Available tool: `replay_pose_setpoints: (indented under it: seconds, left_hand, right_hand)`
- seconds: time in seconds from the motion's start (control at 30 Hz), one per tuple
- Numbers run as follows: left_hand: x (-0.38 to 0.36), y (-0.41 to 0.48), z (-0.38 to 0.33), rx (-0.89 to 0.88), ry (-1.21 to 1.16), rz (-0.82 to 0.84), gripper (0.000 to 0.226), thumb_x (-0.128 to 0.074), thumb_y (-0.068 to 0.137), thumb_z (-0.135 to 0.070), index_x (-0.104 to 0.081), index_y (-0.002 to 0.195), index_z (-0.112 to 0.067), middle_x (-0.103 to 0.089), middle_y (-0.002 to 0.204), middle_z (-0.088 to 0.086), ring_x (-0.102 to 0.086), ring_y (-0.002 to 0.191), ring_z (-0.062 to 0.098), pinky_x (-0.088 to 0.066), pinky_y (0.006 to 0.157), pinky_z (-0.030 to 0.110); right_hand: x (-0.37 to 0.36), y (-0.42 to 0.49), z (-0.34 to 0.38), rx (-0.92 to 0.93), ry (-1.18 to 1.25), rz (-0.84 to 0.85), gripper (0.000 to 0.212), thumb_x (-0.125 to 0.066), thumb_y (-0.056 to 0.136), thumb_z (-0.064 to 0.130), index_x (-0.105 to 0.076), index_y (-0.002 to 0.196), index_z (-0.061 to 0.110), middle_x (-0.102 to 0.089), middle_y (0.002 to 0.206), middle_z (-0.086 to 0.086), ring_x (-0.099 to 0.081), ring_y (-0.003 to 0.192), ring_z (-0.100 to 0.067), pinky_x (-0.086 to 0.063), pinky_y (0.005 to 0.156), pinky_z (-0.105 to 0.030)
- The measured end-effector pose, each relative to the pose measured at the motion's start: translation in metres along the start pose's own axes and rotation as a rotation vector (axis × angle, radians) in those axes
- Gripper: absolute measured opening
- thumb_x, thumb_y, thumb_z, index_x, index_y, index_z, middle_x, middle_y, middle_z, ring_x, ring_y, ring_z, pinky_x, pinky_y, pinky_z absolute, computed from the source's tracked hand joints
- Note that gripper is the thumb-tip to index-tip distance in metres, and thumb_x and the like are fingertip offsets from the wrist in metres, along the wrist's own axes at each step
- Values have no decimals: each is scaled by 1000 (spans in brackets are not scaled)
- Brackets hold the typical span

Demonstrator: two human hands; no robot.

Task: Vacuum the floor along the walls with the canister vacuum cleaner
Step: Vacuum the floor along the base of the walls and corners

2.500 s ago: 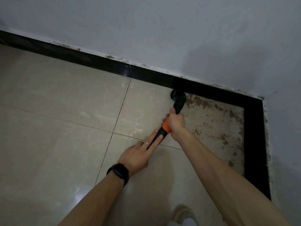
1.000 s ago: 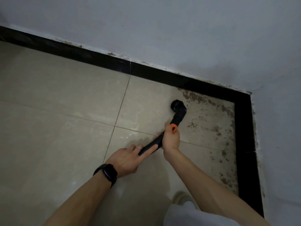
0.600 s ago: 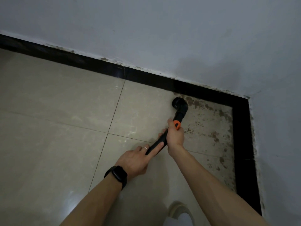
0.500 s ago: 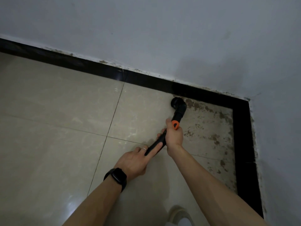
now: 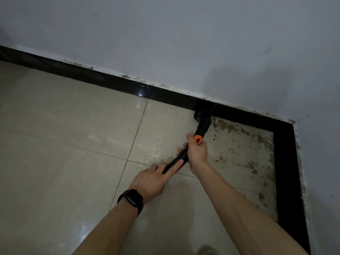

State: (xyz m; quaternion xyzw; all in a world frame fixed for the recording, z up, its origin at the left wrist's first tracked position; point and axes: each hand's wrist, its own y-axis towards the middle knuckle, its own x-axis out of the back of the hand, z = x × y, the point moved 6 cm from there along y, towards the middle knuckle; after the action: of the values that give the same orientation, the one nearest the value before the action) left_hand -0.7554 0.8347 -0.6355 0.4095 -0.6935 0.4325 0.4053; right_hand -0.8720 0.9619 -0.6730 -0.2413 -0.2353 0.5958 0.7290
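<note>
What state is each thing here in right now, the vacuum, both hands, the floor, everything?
vacuum wand, tilted down toward the wall
nozzle, on the floor at the foot of the baseboard
right hand, gripping the wand just behind its orange collar
left hand, index finger straight along the wand; thumb hidden
corner tile, blotched with brown stains
watch, on left wrist, screen dark
</note>
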Motion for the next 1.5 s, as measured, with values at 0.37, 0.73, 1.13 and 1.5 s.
replay_pose_setpoints:
  seconds: [0.37,0.73,1.13,1.5]
  left_hand:
    - [6,-23,30,90,6,-23,112,-54,92,-2,35,142,-48,-27,153,6,-46,115,25,-53,81,35]
    - [-8,-18,-5,-79,3,-35,110,-57,87,-3,22,151,-42,0,167,4,-53,119,34,-54,87,43]
    - [-20,-35,-20,-237,-69,120,90,-47,97,-37,30,139,-60,-57,114,13,-57,95,32,-48,71,40]
    - [-1,-5,-25,-14,-159,86,92,-48,98,-34,30,137,-63,-44,136,6,-53,112,28,-53,81,40]
  right_hand:
    - [-34,-7,-1,-105,38,163,17,-69,97,19,-57,104,8,-62,76,-5,-69,64,-22,-63,80,-49]
    - [15,-17,-12,-37,156,-108,24,-66,99,26,-58,92,5,-57,78,-9,-62,55,-21,-55,56,-35]
    - [56,-53,-44,-48,123,-183,24,-58,102,19,-51,82,8,-52,66,-9,-56,49,-22,-52,51,-34]
    - [41,-8,0,-9,98,-136,27,-63,99,28,-53,84,8,-51,68,-10,-55,44,-21,-53,57,-38]
